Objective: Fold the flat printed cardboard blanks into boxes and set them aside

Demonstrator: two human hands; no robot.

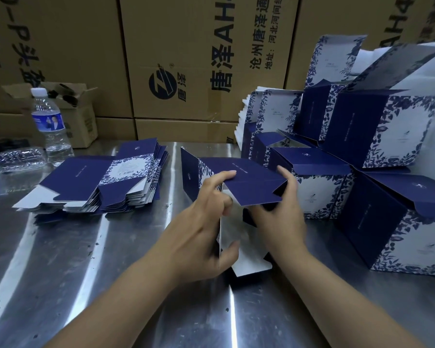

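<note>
- Steel table (86, 272), scuffed and reflective, forms the work surface; both my forearms reach across it from the near edge.
- My left hand (206, 222) grips the half-folded blank (249, 182) on its left side: index finger stretched flat onto the top blue panel, the other fingers curled at the panel's edge, thumb pressed against the white inner flap that hangs down toward me.
- My right hand (279, 217) grasps the same blank from the right: fingers curled up over the right edge of the blue panel, palm below the panel, wrist bent slightly inward.
- The half-folded blank stands at the table's centre between both hands, blue panel uppermost and tilted toward me, one patterned side raised at its far left, the white flap's lower end reaching down to the steel.
- A stack of flat blanks (98, 182) lies to the left, well apart from my hands, printed face up.
- Folded boxes (377, 131) are piled to the right, some with lids standing open; the nearest one sits just beside my right hand.
- A water bottle (52, 121) stands upright at far left, next to a clear plastic tray (18, 156) and in front of a small open carton (76, 114).
- Brown cartons (186, 59) with printed lettering wall off the back.
</note>
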